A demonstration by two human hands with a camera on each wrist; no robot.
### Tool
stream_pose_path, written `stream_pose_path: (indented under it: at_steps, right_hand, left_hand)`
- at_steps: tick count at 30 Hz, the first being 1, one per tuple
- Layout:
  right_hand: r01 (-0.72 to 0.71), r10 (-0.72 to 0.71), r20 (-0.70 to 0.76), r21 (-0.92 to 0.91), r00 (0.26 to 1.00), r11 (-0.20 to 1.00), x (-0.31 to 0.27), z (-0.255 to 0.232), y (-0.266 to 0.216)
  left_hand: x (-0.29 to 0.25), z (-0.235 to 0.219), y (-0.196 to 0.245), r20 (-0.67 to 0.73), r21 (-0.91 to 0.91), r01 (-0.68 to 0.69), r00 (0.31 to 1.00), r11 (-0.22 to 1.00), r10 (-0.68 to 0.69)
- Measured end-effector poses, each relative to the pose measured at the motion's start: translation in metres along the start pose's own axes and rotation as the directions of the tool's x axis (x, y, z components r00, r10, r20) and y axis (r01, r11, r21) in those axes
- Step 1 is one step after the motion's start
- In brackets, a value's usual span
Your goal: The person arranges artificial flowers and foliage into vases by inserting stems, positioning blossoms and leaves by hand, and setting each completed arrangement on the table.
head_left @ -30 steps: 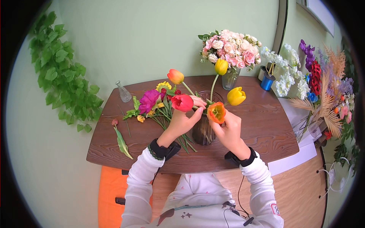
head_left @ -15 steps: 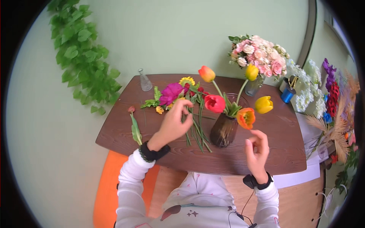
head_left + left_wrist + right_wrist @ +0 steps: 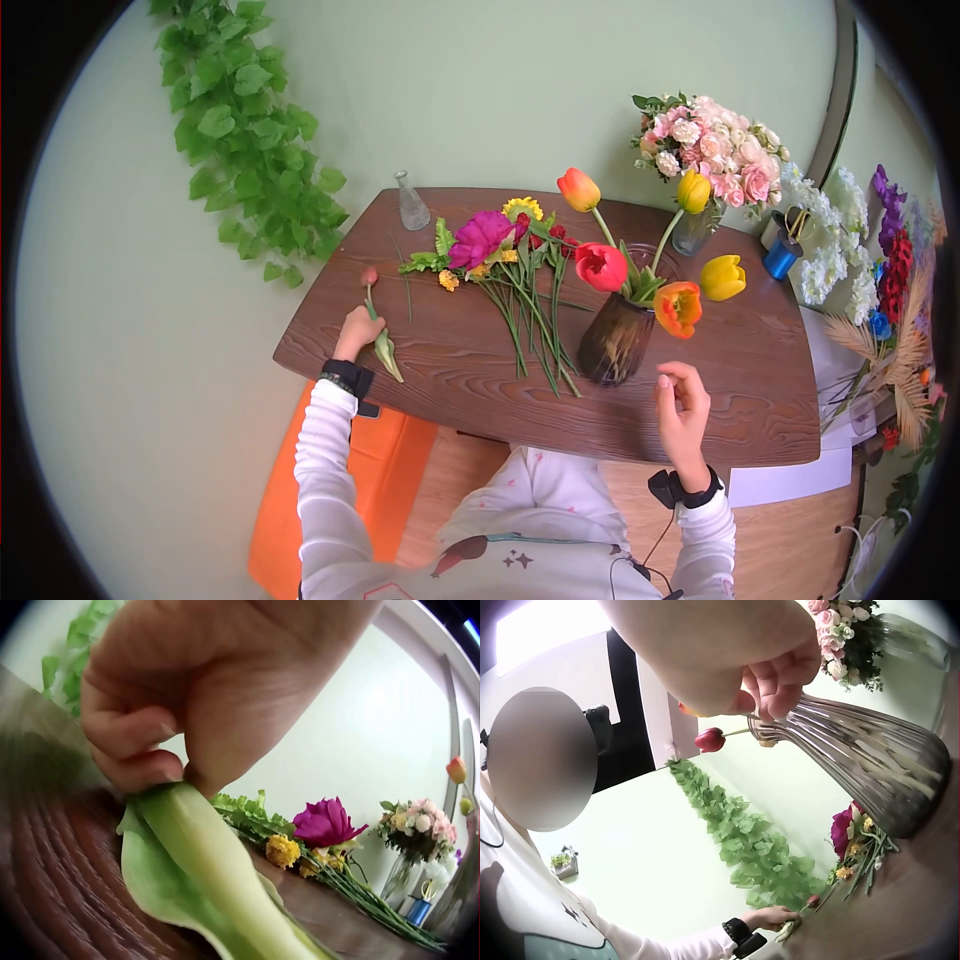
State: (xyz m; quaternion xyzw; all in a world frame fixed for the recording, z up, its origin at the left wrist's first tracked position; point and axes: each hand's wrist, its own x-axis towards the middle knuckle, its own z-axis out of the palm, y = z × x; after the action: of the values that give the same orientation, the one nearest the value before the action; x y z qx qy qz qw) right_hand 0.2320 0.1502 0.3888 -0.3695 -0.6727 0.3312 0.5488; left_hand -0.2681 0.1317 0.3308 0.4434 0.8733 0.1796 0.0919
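At the table's left side my left hand (image 3: 357, 331) pinches the stem of a small dusky red tulip (image 3: 369, 276). Its broad green leaf (image 3: 195, 862) fans out below the fingertips in the left wrist view. My right hand (image 3: 684, 415) hovers by the table's front edge, fingers loosely bent and holding nothing. Just beyond it stands a dark ribbed glass vase (image 3: 612, 345). In the vase are a red tulip (image 3: 601, 267), an open orange tulip (image 3: 678, 309), an orange-red tulip (image 3: 578, 189) and two yellow ones (image 3: 723, 278).
A bunch of loose flowers with a magenta bloom (image 3: 481, 240) lies mid-table, its green stems (image 3: 530, 325) toward the front. A small clear bottle (image 3: 411, 203) stands at the back left. Pink roses (image 3: 720, 150) and a blue spool (image 3: 782, 258) are at the back right.
Both hands have left the tulips in the vase. My left hand has moved left and taken hold of the tulip lying there. The right hand has drawn back toward the front edge.
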Motion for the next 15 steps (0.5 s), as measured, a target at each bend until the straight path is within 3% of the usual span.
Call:
stream_pose_path:
  at_steps: [1,2,4,5,6,8,9,11,12,14,15]
  right_hand:
    - [0.002,-0.002,-0.007,-0.003,1.000,1.000,0.001,0.001,-0.002]
    - [0.020,-0.020,0.000,-0.009,1.000,1.000,0.001,0.002,-0.003]
    - [0.035,-0.035,0.001,-0.031,0.999,0.999,0.002,0.003,-0.007]
    - [0.040,-0.040,0.019,-0.025,0.999,0.999,0.002,0.004,-0.009]
    - [0.046,-0.046,0.037,-0.020,0.998,0.999,0.002,0.005,-0.011]
    - [0.057,-0.056,0.071,-0.009,0.996,0.998,0.000,0.008,-0.014]
    - [0.069,-0.067,0.100,-0.018,0.993,0.997,0.000,0.009,-0.017]
    - [0.138,-0.131,0.147,-0.041,0.981,0.990,0.000,0.014,-0.025]
    - [0.140,-0.132,0.202,-0.026,0.971,0.990,-0.002,0.016,-0.025]
    - [0.197,-0.183,0.298,-0.014,0.937,0.980,-0.002,0.020,-0.034]
    - [0.199,-0.185,0.300,-0.015,0.936,0.980,-0.003,0.023,-0.039]
  left_hand:
    - [-0.001,0.000,0.000,-0.057,-0.113,0.070,0.995,0.991,-0.077]
    - [-0.001,-0.002,-0.002,-0.053,-0.116,0.062,0.996,0.991,-0.068]
    - [-0.005,-0.006,-0.007,0.099,-0.482,0.101,0.993,0.870,-0.061]
    - [-0.010,-0.006,-0.004,0.023,-0.527,0.049,0.999,0.849,-0.044]
    - [-0.015,-0.005,0.001,0.032,-0.532,0.045,0.999,0.845,-0.033]
    - [-0.032,-0.019,0.016,-0.217,-0.516,-0.196,0.972,0.834,0.094]
    - [-0.045,-0.025,0.029,-0.212,-0.521,-0.198,0.972,0.830,0.100]
    - [-0.082,-0.038,0.069,-0.363,-0.562,-0.394,0.908,0.727,0.211]
    - [-0.104,-0.047,0.087,-0.323,-0.520,-0.383,0.916,0.764,0.239]
    - [-0.136,-0.045,0.115,-0.383,-0.511,-0.523,0.849,0.682,0.364]
    - [-0.150,-0.044,0.129,-0.407,-0.438,-0.621,0.781,0.650,0.473]
